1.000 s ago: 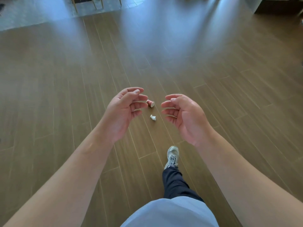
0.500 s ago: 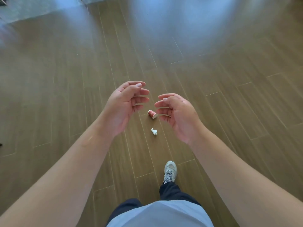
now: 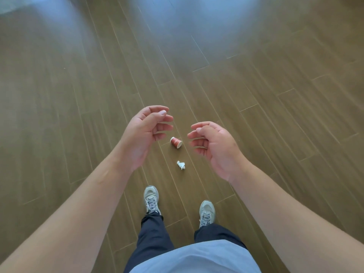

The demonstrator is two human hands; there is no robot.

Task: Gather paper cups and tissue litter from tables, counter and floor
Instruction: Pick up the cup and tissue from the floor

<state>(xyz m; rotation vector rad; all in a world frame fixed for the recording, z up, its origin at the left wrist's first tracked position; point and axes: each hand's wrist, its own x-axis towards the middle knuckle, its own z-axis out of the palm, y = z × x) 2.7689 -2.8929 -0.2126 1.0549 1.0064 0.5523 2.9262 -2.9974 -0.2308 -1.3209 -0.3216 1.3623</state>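
A small red paper cup (image 3: pixel 176 142) lies on its side on the wooden floor, seen between my two hands. A crumpled white tissue (image 3: pixel 181 165) lies on the floor just below it, closer to my feet. My left hand (image 3: pixel 145 134) hovers high above the floor to the left of the cup, fingers curled loosely and apart, holding nothing. My right hand (image 3: pixel 214 146) hovers to the right of the cup, palm turned inward, fingers apart and empty.
Brown wood-plank floor (image 3: pixel 256 115) fills the view, with bright window glare at the top. My two feet in grey sneakers (image 3: pixel 151 198) (image 3: pixel 206 212) stand just behind the tissue.
I have walked closer: the cup and tissue sit lower in view and nearer my feet. Both feet now stand side by side. My hands stay open and have spread a little.
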